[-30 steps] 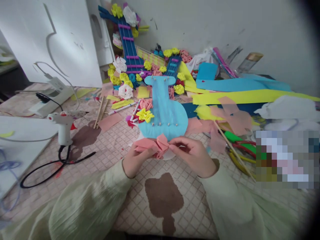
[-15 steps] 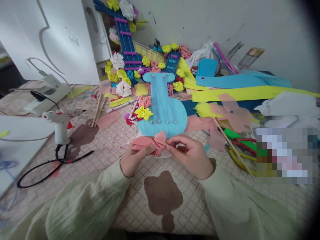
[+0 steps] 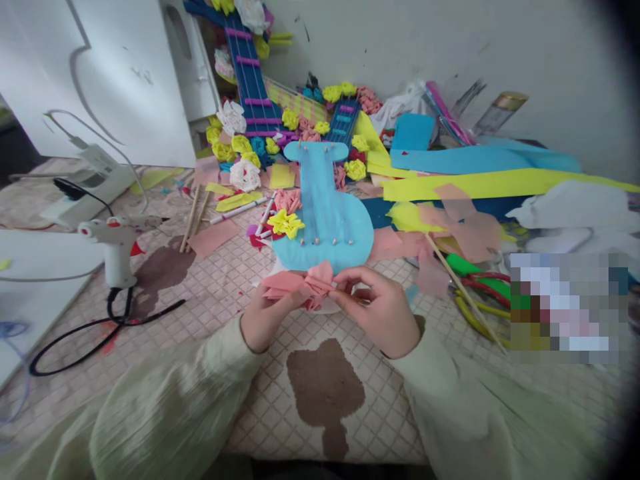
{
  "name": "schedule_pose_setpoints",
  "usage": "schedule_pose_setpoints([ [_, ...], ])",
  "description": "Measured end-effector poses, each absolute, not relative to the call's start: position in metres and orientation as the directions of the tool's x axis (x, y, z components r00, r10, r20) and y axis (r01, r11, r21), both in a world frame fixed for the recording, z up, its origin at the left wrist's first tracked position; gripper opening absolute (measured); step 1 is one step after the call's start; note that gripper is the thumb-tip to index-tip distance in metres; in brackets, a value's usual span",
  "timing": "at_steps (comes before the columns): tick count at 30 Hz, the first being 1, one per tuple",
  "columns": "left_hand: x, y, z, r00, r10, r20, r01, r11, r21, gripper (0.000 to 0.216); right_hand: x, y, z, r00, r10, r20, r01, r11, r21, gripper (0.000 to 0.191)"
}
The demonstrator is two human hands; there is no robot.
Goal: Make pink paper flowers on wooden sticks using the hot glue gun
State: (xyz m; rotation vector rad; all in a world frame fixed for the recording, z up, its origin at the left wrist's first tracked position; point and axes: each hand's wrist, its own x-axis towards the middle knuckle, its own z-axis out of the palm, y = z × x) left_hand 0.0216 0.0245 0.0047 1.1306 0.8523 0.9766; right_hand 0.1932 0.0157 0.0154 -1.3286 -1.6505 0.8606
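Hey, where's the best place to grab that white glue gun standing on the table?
I'd grip the glue gun by its upright handle, coming from the left: the trigger and nozzle face right, and the cord trails from the handle's base.

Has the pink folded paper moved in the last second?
No. The pink folded paper still sits at the lower edge of the blue guitar cutout, held by the left hand and right hand.

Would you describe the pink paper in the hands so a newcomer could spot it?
Find the light-blue guitar cutout mid-table. Just below its round end, the left hand and right hand pinch the pink paper. Unlike flat pink scraps nearby, it is gathered like a bow.
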Motion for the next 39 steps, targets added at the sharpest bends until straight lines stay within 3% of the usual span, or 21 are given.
schedule_pose_setpoints([
  [15,0.0225,0.0242,0.0046,0.331,0.942,-0.057,-0.105,0.096,0.990,0.017,0.1923,0.0190,0.0171,-0.048,0.995,0.085,0.359,0.097,-0.928,0.028],
  [39,0.0236,0.0244,0.0045,0.342,0.939,-0.031,-0.104,0.071,0.992,0.017,0.1925,0.0195,0.0148,-0.029,0.994,0.104,0.403,0.107,-0.909,0.020],
])
